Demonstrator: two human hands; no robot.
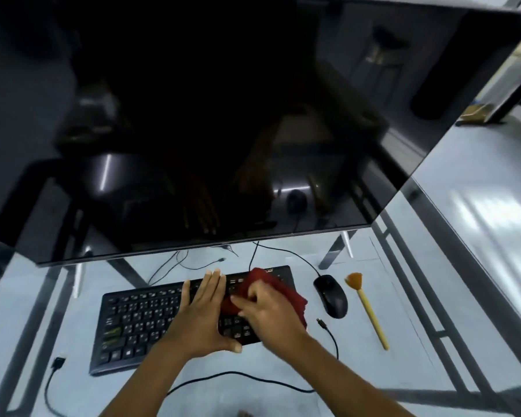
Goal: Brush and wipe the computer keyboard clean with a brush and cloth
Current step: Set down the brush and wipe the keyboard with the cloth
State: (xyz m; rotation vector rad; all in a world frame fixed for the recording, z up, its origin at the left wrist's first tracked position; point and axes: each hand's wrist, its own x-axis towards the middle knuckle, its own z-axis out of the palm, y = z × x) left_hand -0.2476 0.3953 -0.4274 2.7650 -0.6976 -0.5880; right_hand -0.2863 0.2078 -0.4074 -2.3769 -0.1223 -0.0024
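Keyboard point(139, 320): black, lying on the pale tabletop point(283, 365) just below the monitor's lower edge, its right end angled a little further from the person than its left end. The left half of the keys is bare; the middle and right half are covered by the two hands and the cloth.

Left hand point(199, 317): laid flat, palm down, across the middle of the keyboard. Its fingers point(214, 284) are straight and pressed side by side, their tips reaching the top row of keys. The thumb is spread wide and lies along the keyboard's near edge.

Right hand point(271, 314): on top of the cloth, over the right part of the keyboard, just beside the left hand. Its fingers point(247, 299) are curled and bunch the fabric beneath them; the hand is slightly blurred.

Cloth point(286, 293): dark red and crumpled, resting on the keyboard's right end. It shows beyond the right hand at the far side and hangs past the keyboard's right edge.

Brush point(367, 311): lying flat on the tabletop at the right, apart from both hands. It has a fan of orange bristles at the far end and a yellow handle that points toward the person.

Mouse point(331, 296): black, between the keyboard and the brush, touching neither; its cord runs up toward the monitor.

Monitor point(223, 115): large, with a dark screen that fills the upper part of the view and shows dim reflections.

Cables point(241, 376): thin and black. One curves across the tabletop in front of the keyboard, and another with a plug lies at the near left.
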